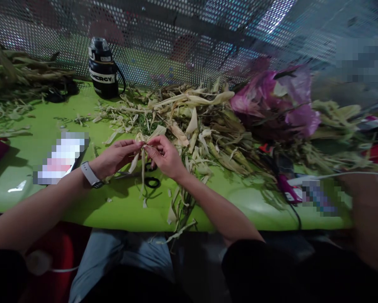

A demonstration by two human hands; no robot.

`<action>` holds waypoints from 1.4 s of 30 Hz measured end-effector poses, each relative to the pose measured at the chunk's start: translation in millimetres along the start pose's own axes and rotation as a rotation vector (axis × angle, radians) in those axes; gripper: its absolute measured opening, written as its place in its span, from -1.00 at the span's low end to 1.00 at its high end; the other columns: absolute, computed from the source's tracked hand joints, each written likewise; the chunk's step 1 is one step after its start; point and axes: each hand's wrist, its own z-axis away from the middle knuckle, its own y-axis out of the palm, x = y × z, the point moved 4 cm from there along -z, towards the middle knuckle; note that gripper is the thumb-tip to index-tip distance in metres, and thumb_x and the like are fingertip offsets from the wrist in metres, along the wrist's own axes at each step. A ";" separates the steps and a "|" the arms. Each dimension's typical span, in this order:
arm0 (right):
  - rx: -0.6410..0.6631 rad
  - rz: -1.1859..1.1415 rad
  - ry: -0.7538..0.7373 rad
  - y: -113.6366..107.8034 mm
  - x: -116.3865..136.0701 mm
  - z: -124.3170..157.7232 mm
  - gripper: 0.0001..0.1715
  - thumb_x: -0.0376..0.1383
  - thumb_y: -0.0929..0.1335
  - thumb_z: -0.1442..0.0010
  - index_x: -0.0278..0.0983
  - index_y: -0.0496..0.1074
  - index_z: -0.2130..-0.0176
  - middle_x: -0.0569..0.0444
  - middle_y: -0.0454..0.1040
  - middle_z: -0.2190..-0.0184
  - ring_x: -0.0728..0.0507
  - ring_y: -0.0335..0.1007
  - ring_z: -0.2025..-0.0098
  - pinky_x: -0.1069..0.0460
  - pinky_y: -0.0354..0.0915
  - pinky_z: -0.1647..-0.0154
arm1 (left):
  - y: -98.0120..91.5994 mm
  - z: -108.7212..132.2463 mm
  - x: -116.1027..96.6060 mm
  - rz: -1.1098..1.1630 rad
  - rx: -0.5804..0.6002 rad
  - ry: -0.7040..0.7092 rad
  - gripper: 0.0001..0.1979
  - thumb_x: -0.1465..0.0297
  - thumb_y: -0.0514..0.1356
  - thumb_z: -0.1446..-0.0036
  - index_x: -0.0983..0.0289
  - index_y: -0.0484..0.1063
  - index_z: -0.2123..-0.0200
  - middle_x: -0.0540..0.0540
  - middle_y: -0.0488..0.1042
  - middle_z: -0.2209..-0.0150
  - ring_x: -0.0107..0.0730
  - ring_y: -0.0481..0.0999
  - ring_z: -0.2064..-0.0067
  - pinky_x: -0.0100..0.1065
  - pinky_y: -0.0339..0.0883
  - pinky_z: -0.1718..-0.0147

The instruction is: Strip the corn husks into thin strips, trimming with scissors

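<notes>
My left hand and my right hand meet over the green table, both with fingertips pinched on a pale dried corn husk. Strips of the husk hang down from between my fingers, and a wider piece stands up behind them. Just below my right hand lie the black handle loops of scissors, with the blades partly hidden under my left hand. Right behind my hands spreads a heap of dried husks.
Left of my hands lies a phone; a black bottle stands behind, by a perforated metal screen. A pink plastic bag sits right of the heap. Another person's arm is at the far right, near a cable and a phone.
</notes>
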 end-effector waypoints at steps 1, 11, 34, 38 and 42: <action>-0.019 0.047 -0.031 -3.0 1.9 -0.2 -0.64 0.02 0.33 -0.24 -0.18 0.28 0.17 0.18 0.39 0.47 0.00 0.30 0.58 0.07 0.28 0.58 | 0.0 0.0 -0.8 -0.005 0.015 0.005 -0.87 0.36 0.41 0.01 0.28 0.59 0.37 0.04 0.52 0.36 -0.51 0.48 0.34 -0.51 0.42 0.32; -0.073 0.834 -0.515 -4.6 11.4 0.4 -0.70 -0.21 0.23 -0.36 -0.29 0.36 -0.01 -0.13 0.53 0.11 -0.18 0.44 0.10 -0.06 0.32 0.09 | -5.0 -1.4 -5.2 -0.064 -0.019 0.075 -0.85 0.33 0.40 0.00 0.27 0.60 0.36 0.08 0.52 0.37 -0.48 0.43 0.38 -0.45 0.43 0.36; -0.230 0.617 -0.556 -11.6 18.9 1.6 -0.84 -0.21 0.30 -0.31 -0.19 0.46 0.25 0.00 0.51 0.17 -0.15 0.41 0.08 -0.12 0.25 -0.05 | 8.6 4.6 -22.0 -0.809 0.105 0.546 -0.82 0.29 0.22 -0.19 0.30 0.43 0.25 0.06 0.40 0.35 -0.44 0.36 0.34 -0.39 0.28 0.35; -0.200 0.482 -0.477 -11.2 11.9 -1.6 -0.82 -0.19 0.31 -0.30 -0.23 0.45 0.26 0.00 0.54 0.29 -0.15 0.44 0.16 -0.10 0.27 0.01 | 11.4 6.2 -21.5 -0.890 0.064 0.562 -0.89 0.36 0.18 -0.20 0.28 0.33 0.30 0.07 0.38 0.33 -0.42 0.41 0.33 -0.38 0.33 0.36; -0.125 0.292 -0.316 -7.1 6.2 -3.3 -0.73 -0.10 0.30 -0.29 -0.25 0.40 0.28 0.01 0.50 0.28 -0.12 0.42 0.22 -0.03 0.31 0.14 | 11.4 6.3 -16.2 -0.779 0.069 0.538 -0.71 0.40 0.15 -0.22 0.24 0.22 0.01 0.03 0.40 0.33 -0.41 0.44 0.32 -0.35 0.36 0.33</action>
